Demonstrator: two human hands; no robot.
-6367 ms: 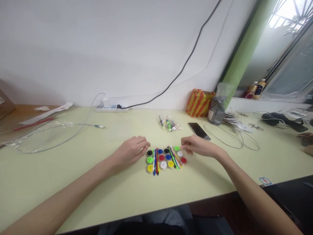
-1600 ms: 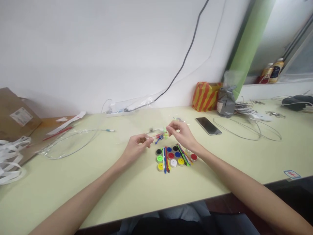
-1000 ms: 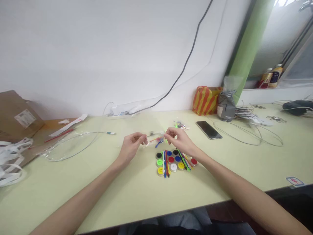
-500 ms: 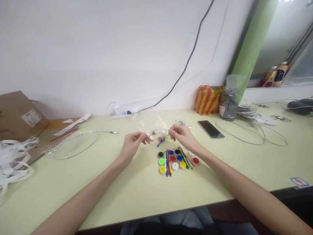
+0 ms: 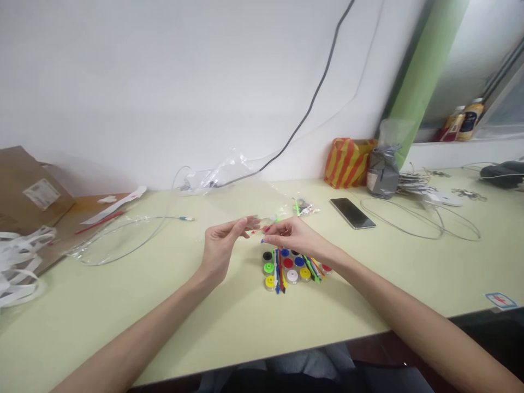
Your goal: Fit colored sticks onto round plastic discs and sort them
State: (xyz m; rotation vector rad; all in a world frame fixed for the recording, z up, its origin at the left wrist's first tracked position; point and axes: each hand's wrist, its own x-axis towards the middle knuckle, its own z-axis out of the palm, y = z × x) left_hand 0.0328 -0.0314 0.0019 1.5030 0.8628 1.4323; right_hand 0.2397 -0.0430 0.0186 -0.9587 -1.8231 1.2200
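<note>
My left hand (image 5: 223,243) has its thumb and fingers pinched on the edge of a clear plastic bag (image 5: 241,210), which spreads up and away behind it. My right hand (image 5: 293,236) is close beside it, its fingers closed around small coloured plastic pieces (image 5: 262,240); red and blue tips show, the rest is covered by the fingers. Just below lie round discs (image 5: 292,276) in yellow, white, red, blue, green and black, in rows. Bundles of thin coloured arrow-shaped sticks (image 5: 280,273) lie among them. My right hand and forearm partly hide the back discs.
Behind the right hand lies a small clear bag (image 5: 303,207) of coloured pieces. A phone (image 5: 352,213), a striped bag (image 5: 347,164) and a grey bag (image 5: 383,172) stand or lie to the right. A cable (image 5: 135,259), a cardboard box (image 5: 28,185) and white strips (image 5: 20,256) are on the left.
My right hand has moved left and down toward the left hand, its fingers now over the small pieces. The clear bag's upper part has shifted up and left.
</note>
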